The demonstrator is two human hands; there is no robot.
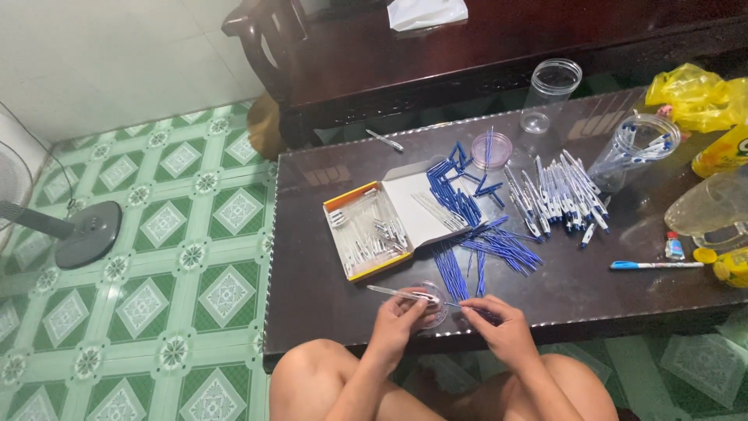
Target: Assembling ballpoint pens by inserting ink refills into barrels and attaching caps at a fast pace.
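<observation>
Bare forearms and knees show; both hands apparently without gloves or rings.

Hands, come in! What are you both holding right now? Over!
Left hand pinching clear pen barrel. Right hand holding thin blue refill toward it. Small clear lid lies beneath; nothing between them.

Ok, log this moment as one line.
left hand: clear pen barrel | right hand: blue refill | small clear lid beneath | dark table
</observation>
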